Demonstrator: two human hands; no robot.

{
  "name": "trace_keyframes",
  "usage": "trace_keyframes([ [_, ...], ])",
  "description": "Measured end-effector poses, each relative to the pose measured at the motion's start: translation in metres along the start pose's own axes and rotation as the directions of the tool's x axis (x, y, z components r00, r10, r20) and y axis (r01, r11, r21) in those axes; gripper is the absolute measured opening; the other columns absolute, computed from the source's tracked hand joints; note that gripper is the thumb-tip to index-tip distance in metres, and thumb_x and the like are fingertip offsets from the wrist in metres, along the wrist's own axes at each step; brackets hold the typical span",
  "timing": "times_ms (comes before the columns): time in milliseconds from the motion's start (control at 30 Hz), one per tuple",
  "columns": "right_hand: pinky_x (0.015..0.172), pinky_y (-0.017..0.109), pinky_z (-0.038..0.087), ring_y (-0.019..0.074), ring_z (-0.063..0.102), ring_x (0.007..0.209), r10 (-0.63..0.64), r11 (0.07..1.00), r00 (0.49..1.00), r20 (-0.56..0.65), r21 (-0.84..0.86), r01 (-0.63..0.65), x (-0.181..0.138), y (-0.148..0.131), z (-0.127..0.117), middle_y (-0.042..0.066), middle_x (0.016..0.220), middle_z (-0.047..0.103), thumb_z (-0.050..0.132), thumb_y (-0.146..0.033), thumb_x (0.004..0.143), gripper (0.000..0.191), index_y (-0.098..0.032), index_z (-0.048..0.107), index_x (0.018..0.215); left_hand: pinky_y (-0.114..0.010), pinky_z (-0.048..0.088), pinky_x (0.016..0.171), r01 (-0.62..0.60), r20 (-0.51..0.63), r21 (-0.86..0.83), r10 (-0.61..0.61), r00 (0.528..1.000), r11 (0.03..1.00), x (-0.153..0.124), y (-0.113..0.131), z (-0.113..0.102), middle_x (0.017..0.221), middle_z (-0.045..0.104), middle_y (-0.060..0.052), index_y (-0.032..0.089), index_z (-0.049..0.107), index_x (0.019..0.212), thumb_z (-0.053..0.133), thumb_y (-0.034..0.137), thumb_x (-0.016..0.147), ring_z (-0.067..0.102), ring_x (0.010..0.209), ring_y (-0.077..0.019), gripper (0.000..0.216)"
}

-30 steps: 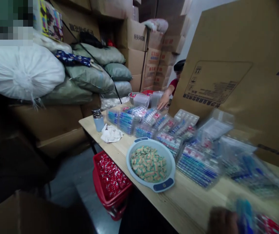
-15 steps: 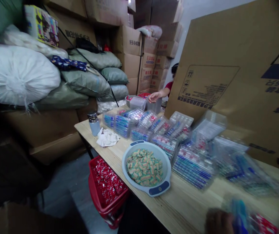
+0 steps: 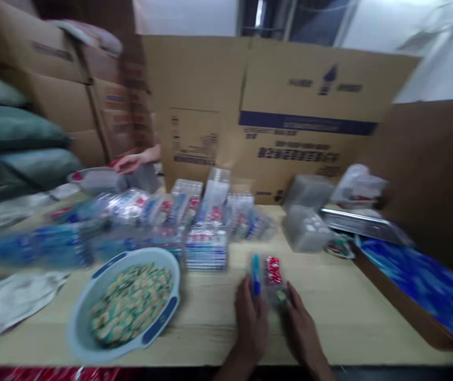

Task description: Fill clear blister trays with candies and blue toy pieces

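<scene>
Both my hands rest on the wooden table (image 3: 353, 312) at its near edge. Between them lies a small clear plastic pack (image 3: 270, 276) with a blue item and a red item inside. My left hand (image 3: 251, 324) grips the pack's left side, fingers closed against the blue item. On the pack's right side sits my right hand (image 3: 302, 330), with its fingers closed on that edge. The picture is smeared by motion.
A pale blue bowl (image 3: 87, 330) of green and tan candies sits left of my hands. Stacks of filled clear packs (image 3: 206, 246) line the table's middle. Empty clear boxes (image 3: 305, 233), a cardboard tray of blue items (image 3: 420, 278), a cardboard wall (image 3: 289, 116), and another person's hand (image 3: 131, 161).
The view has swung right from the table's left end to face the cardboard wall. My hands and the pack now sit in the lower middle.
</scene>
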State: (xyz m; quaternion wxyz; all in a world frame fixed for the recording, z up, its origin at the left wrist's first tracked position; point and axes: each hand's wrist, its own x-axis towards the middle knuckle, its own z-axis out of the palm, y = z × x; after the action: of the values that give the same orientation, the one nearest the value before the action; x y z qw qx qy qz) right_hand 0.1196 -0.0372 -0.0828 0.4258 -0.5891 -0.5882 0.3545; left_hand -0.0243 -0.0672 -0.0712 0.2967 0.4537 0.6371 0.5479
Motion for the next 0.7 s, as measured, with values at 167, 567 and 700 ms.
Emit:
trace_keyframes([
  [167, 0.123, 0.047, 0.027, 0.0286, 0.037, 0.145, -0.062, 0.984, 0.998, -0.001, 0.167, 0.061, 0.002, 0.005, 0.003, 0.01, 0.155, 0.043, 0.047, -0.066, 0.092, 0.077, -0.018, 0.046, 0.152, -0.044, 0.039, 0.116, -0.073, 0.007, 0.066, 0.072, 0.997, 0.995, 0.011, 0.001, 0.002, 0.144, 0.054, -0.018, 0.013, 0.047, 0.141, 0.044, 0.046, 0.095, 0.051, 0.134, -0.0284, 0.058],
  [567, 0.121, 0.048, 0.031, 0.028, 0.036, 0.145, -0.142, 0.987, 0.99, -0.021, 0.072, 0.143, 0.019, 0.001, -0.011, 0.014, 0.157, 0.04, 0.041, -0.041, 0.097, 0.065, -0.013, 0.037, 0.155, -0.05, 0.033, 0.121, -0.036, 0.024, 0.11, 0.034, 0.999, 0.993, 0.015, 0.002, 0.006, 0.149, 0.049, -0.019, 0.012, 0.045, 0.142, 0.041, 0.054, 0.094, 0.043, 0.142, -0.031, 0.063],
  [700, 0.119, 0.054, 0.029, 0.0345, 0.037, 0.141, -0.389, 0.892, 0.904, -0.18, -0.317, 0.321, 0.095, -0.056, -0.066, 0.018, 0.151, 0.044, 0.05, -0.021, 0.087, 0.067, -0.012, 0.041, 0.153, -0.05, 0.036, 0.118, -0.026, -0.027, 0.079, 0.029, 0.999, 0.996, 0.008, -0.001, 0.004, 0.148, 0.051, -0.017, 0.015, 0.045, 0.142, 0.046, 0.055, 0.093, 0.045, 0.14, -0.0322, 0.063],
])
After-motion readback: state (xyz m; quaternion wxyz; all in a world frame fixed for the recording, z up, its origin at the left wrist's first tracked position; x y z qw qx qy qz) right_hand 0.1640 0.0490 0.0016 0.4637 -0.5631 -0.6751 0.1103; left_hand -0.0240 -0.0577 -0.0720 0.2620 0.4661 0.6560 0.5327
